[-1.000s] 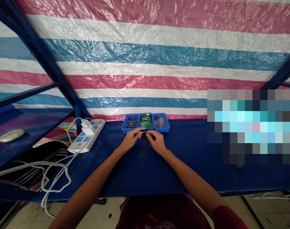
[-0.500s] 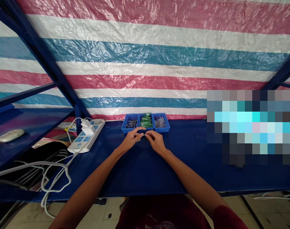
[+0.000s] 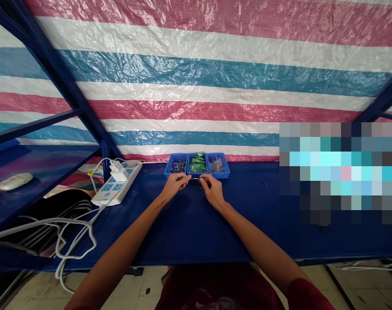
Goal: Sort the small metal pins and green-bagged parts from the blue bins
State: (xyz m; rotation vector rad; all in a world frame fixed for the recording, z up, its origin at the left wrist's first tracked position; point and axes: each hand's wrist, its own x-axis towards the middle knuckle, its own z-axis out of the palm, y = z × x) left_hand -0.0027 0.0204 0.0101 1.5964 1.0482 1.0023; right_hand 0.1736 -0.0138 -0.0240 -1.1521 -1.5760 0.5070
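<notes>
1. With twelve o'clock towards the striped sheet, we take as our clock centre the thin rod-like piece (image 3: 195, 178), held between our two hands over the bench (image 3: 196, 232). We cannot tell whether it is one part or two joined end to end.
2. At nine o'clock our left hand (image 3: 175, 185) pinches one end between thumb and forefinger, the other fingers curled in. At four o'clock our right hand (image 3: 213, 188) pinches the opposite end, thumb and forefinger close together.
3. We judge the step in hand to be two-handed handling of this single piece, perhaps fitting or adjusting it. The next move seems to call for a light, even pinch and both ends in line, so that nothing slips.
4. Just beside, at five o'clock, a few loose dark pieces (image 3: 199, 187) lie on the bench, partly hidden by our right hand.
5. Beyond our fingers stand three blue bins (image 3: 222, 175) in a row: dark-and-silver slim pieces (image 3: 178, 167) at ten, green packets (image 3: 197, 162) at twelve, clear bags (image 3: 217, 165) at two.
6. Farther out, a lone dark piece (image 3: 264, 183) lies at three and a white power strip (image 3: 112, 196) at nine. Past it, a computer mouse (image 3: 15, 181) rests on a side shelf (image 3: 41, 161).
7. Behind everything, at twelve, hangs the striped sheet (image 3: 196, 94).
</notes>
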